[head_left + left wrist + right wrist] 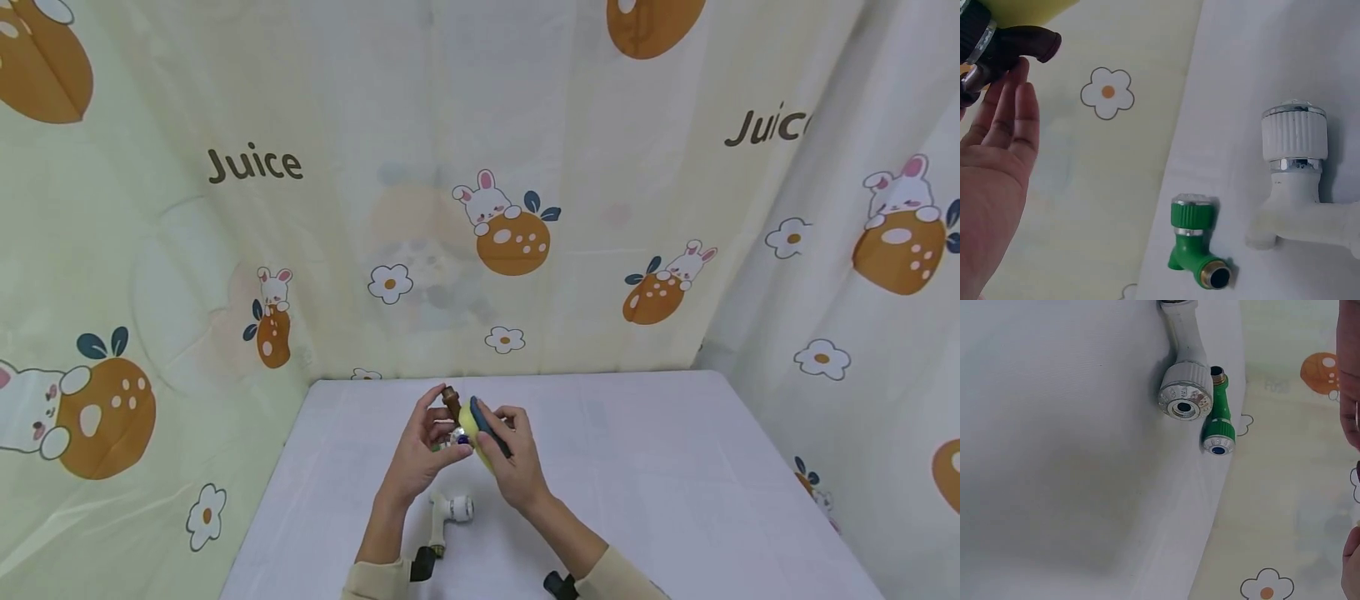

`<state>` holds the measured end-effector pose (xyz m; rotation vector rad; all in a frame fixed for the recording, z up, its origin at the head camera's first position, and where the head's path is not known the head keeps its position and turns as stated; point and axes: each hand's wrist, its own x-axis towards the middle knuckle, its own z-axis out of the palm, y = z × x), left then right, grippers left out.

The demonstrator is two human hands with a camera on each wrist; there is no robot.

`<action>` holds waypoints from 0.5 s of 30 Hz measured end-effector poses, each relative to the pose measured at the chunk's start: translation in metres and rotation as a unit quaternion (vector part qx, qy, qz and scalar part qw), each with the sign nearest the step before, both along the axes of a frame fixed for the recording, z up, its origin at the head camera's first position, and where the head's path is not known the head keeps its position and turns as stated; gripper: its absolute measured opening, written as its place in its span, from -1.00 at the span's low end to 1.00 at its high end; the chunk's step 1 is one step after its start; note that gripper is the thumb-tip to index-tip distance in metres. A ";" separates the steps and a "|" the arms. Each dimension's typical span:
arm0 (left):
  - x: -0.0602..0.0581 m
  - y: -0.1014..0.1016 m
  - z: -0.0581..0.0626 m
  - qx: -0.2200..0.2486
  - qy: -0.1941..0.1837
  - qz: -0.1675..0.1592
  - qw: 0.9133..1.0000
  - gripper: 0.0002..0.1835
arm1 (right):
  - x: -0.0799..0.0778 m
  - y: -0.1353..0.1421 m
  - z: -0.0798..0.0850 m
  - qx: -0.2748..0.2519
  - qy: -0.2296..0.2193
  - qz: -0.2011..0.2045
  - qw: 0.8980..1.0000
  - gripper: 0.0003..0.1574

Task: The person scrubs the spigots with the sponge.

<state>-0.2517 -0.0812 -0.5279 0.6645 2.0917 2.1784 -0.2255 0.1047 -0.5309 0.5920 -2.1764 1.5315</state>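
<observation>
My left hand (418, 450) holds a dark brown tap (452, 402) above the table, its chrome-and-blue knob end (459, 436) facing me. In the left wrist view the tap's dark spout (1032, 41) juts out over the fingertips. My right hand (519, 462) grips a sponge with a yellow side (468, 421) and a dark blue side (487, 427). The yellow side is against the tap, partly hiding it. In the right wrist view only parts of hands show at the right edge.
A white tap (441, 518) lies on the white-covered table (637, 475), below my hands. Farther left lies a smaller green tap (1192, 240), mostly hidden behind my left hand in the head view. Printed curtains (337, 233) surround the table's back and sides.
</observation>
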 end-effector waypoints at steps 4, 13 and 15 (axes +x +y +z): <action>0.000 0.000 0.002 0.016 -0.018 -0.008 1.000 0.06 | -0.007 0.002 -0.015 0.025 0.007 -0.024 0.999 -0.44; 0.005 0.001 0.013 -0.030 -0.015 0.030 0.999 0.04 | -0.009 0.004 -0.017 0.079 0.048 -0.079 0.993 -0.42; 0.008 0.001 0.018 -0.051 -0.002 0.043 0.998 0.01 | -0.009 0.003 -0.016 0.081 0.048 -0.083 0.992 -0.42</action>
